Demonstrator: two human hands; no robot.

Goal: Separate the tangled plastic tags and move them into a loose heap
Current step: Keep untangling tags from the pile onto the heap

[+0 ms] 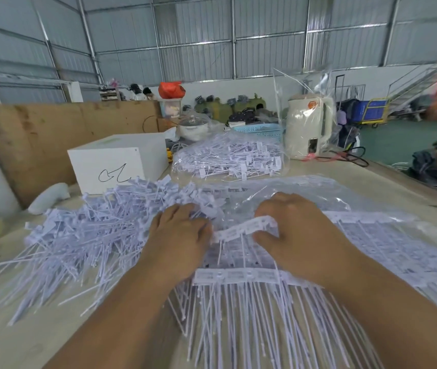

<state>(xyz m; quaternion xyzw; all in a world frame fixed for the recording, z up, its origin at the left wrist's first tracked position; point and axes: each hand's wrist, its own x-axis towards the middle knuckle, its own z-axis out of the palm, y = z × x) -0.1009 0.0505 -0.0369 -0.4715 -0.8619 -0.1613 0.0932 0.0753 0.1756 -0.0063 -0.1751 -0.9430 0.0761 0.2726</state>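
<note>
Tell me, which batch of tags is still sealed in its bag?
The far batch beside the kettle; the other tags lie loose, outside any closed bag.

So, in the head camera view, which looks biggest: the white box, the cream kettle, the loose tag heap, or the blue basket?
1. Loose tag heap
2. White box, though nearer than the kettle
3. Cream kettle
4. Blue basket, partly hidden

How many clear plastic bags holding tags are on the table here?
2. One sealed bag of tags lies at the back beside the kettle; one opened bag is spread flat under the right hand. Others may be hidden under the loose heap.
</note>
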